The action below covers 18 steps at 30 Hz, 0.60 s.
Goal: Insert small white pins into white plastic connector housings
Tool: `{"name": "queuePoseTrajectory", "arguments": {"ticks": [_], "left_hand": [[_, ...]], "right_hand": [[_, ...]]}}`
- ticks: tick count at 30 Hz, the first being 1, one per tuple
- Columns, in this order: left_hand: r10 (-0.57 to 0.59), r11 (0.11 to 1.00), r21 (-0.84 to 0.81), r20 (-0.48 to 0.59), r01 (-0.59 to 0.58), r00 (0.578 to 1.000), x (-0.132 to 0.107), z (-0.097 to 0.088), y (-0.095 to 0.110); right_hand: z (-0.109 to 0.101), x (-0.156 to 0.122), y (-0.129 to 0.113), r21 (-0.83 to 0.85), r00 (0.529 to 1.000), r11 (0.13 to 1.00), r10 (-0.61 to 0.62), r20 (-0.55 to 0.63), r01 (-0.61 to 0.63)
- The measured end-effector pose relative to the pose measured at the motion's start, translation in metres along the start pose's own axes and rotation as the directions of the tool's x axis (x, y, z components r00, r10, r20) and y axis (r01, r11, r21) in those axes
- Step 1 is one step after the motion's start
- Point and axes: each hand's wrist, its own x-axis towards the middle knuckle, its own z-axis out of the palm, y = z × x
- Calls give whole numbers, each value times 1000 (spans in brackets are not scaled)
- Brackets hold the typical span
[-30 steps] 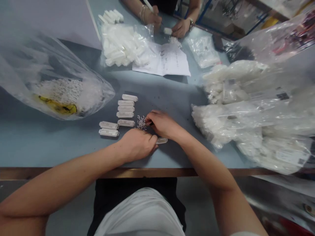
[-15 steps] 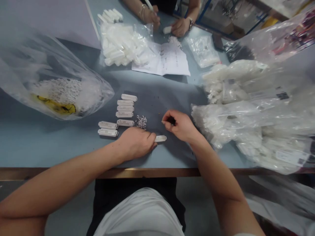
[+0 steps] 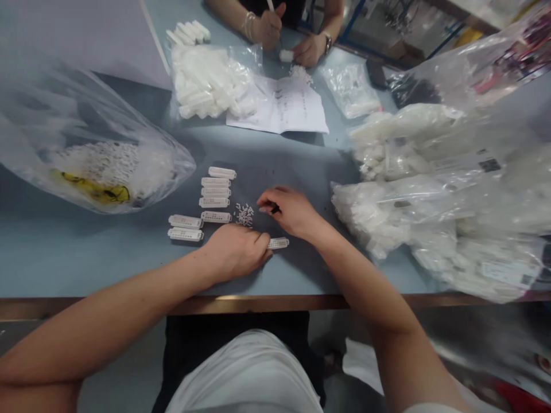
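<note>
Far left, a large clear plastic bag (image 3: 86,115) of small white pieces with a yellow patch inside, slumped on the blue-grey desk (image 3: 107,258). Beside it, seven white rectangular perforated plastic strips (image 3: 214,202) lying flat in a loose column and pair. Above those, a clear bag of white plastic bars (image 3: 210,80). Just right of the strips, a small loose heap of tiny white plastic pins (image 3: 244,215). Below the heap, the left hand (image 3: 232,251) resting on the desk, fingertips touching the end of an eighth white perforated strip (image 3: 279,243), with no firm grasp showing. Newest change: the right hand (image 3: 284,209) back in close beside the heap after sitting farther right, thumb and fingers pinched shut on something small and dark, too small to identify. Top centre, a co-worker's hand (image 3: 269,30) around a thin white stick, the other hand (image 3: 307,51) near a white bar (image 3: 286,55), above a printed paper sheet (image 3: 279,106). Far right, heaped clear bags of white parts (image 3: 430,195).
</note>
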Motion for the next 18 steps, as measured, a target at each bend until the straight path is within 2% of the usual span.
{"name": "queuePoseTrajectory", "arguments": {"ticks": [4,7,15,18], "left_hand": [[3,1000,-1,-3,-3,1000,0,1,-1],[12,1000,-13,-14,-12,1000,0,1,-1],[0,1000,-31,-3,0,1000,-1,0,0],[2,999,-36,11,-1,1000,-1,0,0]], "right_hand": [[7,14,-8,-1,993,1000,-28,116,28],[9,16,-9,-1,988,1000,-15,155,15],[8,9,-8,-63,987,997,-26,158,36],[2,3,-8,-53,994,998,-25,108,31]]}}
